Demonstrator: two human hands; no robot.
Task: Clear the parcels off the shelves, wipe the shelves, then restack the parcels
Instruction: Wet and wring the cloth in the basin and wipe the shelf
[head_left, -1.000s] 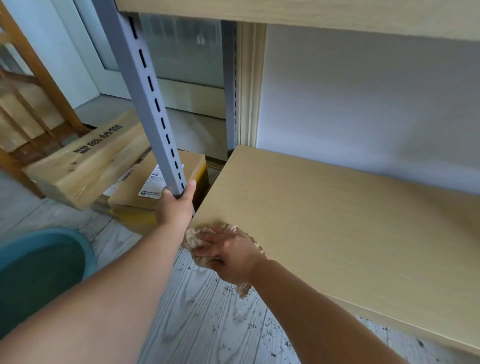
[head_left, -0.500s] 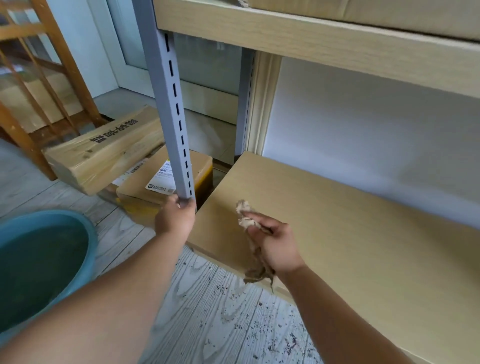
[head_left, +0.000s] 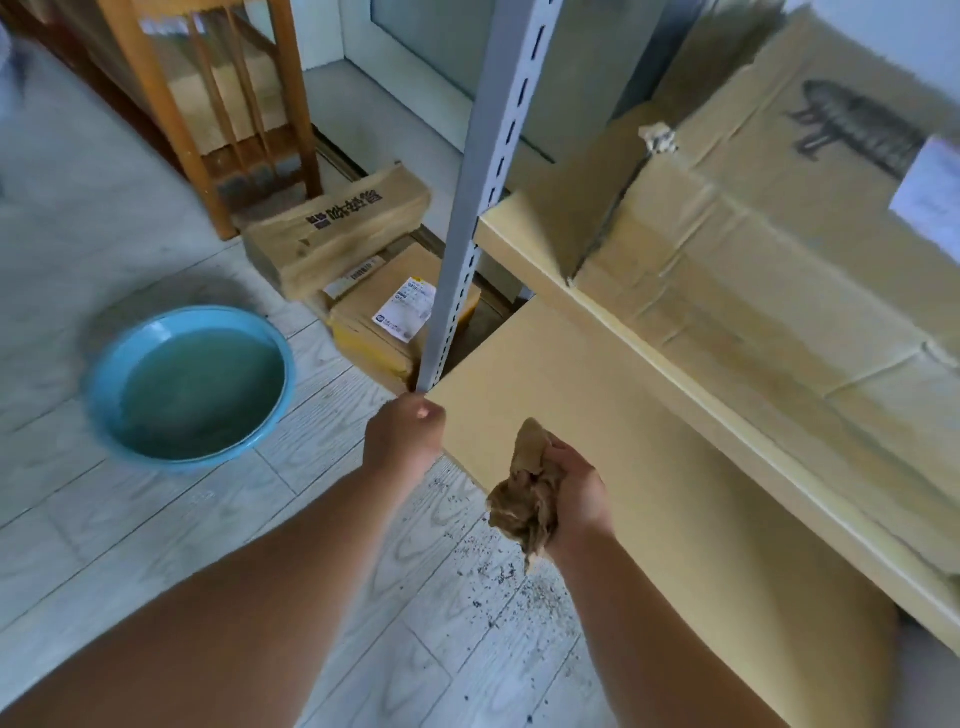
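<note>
Brown cardboard parcels (head_left: 363, 270) lie stacked on the far floor, right of a blue water basin (head_left: 189, 384). The left hand (head_left: 402, 436) grips the grey slotted post (head_left: 467, 218); the right hand (head_left: 569, 493) clutches a crumpled brown rag (head_left: 524, 506) over the bare wooden lower shelf (head_left: 649, 467).

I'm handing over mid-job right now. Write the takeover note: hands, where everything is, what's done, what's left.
Left hand: grips the foot of the grey slotted metal upright.
Right hand: holds the crumpled brown rag, lifted off the board.
Lower pale wooden shelf: bare of parcels.
Upper wooden shelf: carries the large creased cardboard box.
Long printed cardboard parcel and flat labelled parcel lie stacked on the floor behind the upright.
Blue basin of water sits on the floor, left.
Done: lower shelf cleared.
Left: restack floor parcels; upper shelf uncleared.
</note>
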